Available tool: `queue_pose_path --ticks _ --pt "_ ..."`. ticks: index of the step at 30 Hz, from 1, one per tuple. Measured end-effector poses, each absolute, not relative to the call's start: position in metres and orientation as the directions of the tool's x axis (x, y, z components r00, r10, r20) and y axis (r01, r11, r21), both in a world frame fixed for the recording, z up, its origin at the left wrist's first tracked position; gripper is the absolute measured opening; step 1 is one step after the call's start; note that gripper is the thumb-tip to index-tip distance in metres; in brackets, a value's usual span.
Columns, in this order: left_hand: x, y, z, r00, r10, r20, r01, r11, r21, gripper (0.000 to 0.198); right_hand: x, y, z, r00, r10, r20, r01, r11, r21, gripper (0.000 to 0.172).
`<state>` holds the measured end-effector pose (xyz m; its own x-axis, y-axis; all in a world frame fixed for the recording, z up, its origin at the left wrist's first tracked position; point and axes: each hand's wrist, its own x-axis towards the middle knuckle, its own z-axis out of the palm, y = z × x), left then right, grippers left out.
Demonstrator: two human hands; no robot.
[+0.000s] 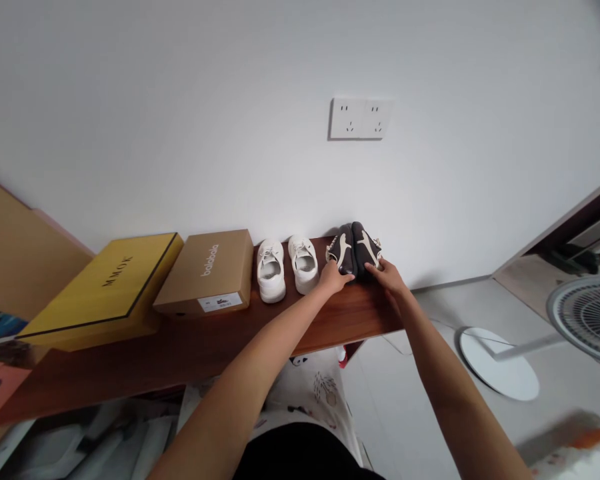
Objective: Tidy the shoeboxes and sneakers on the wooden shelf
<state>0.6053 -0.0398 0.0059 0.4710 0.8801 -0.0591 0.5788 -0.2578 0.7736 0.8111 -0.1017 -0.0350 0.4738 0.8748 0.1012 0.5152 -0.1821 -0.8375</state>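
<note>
A: What takes up the most room?

B: The plain pale-grey wall (pixel 205 120). Below it runs a long, reddish-brown wooden shelf (pixel 350 320), one long edge along the wall.

A: And what is next in size?

B: A fan (pixel 591 319) with a round grille and a flat white disc base, at the far right. On the shelf, towards the left, lies a flat yellow cardboard box (pixel 105 293) with a black edge line and "MMOK" lettering; just to its right is a smaller tan cardboard box (pixel 207 270) marked "balabala".

A: Then the shoes?

B: Right of the boxes, a white lace-up shoe (pixel 271 288) and its white mate (pixel 306 268) stand slightly apart. Further right is a dark brown shoe (pixel 344 253) with a cream stripe, touching its dark brown partner (pixel 364 251). Their toes point to the wall.

A: Where are those dark ones relative to the hands?

B: Between them. The left hand (pixel 335 276) grips the left shoe at its heel end, thumb at the back, fingers along the outer side. The right hand (pixel 387 275) pinches the other likewise; some fingers are hidden.
</note>
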Motion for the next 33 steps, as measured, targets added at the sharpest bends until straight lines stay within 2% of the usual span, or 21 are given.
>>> queue_pose_path --ticks 2,4,8,11,14,17,23,33 --pt "0.605 -0.036 0.013 0.5 0.863 -0.069 0.605 -0.291 0.741 0.062 0.814 -0.099 -0.028 0.399 0.903 0.157 0.541 -0.095 -0.835 0.059" --pt "0.607 -0.033 0.022 0.531 0.845 -0.062 0.652 -0.361 0.667 0.057 0.816 -0.096 -0.017 0.364 0.908 0.209 0.64 -0.081 -0.764 0.051" --pt "0.619 -0.031 0.043 0.596 0.802 -0.032 0.725 -0.521 0.45 0.053 0.813 -0.093 0.014 0.274 0.947 0.169 0.88 -0.176 -0.441 0.036" --pt "0.628 -0.034 0.056 0.611 0.79 -0.056 0.755 -0.559 0.344 0.051 0.803 -0.092 0.034 0.205 0.976 0.072 0.962 -0.187 -0.198 0.036" --pt "0.634 -0.039 0.061 0.606 0.791 -0.083 0.772 -0.56 0.299 0.051 0.79 -0.091 0.044 0.18 0.984 0.003 0.983 -0.179 -0.042 0.036" --pt "0.638 -0.043 0.061 0.608 0.785 -0.116 0.779 -0.562 0.279 0.051 0.779 -0.089 0.047 0.149 0.988 -0.032 0.987 -0.147 0.056 0.033" --pt "0.644 -0.042 0.054 0.621 0.772 -0.136 0.773 -0.573 0.274 0.047 0.769 -0.087 0.043 0.12 0.99 -0.073 0.986 -0.11 0.127 0.029" --pt "0.658 -0.04 0.041 0.628 0.769 -0.118 0.762 -0.578 0.292 0.035 0.771 -0.081 0.033 0.119 0.992 -0.038 0.992 -0.118 0.035 0.022"
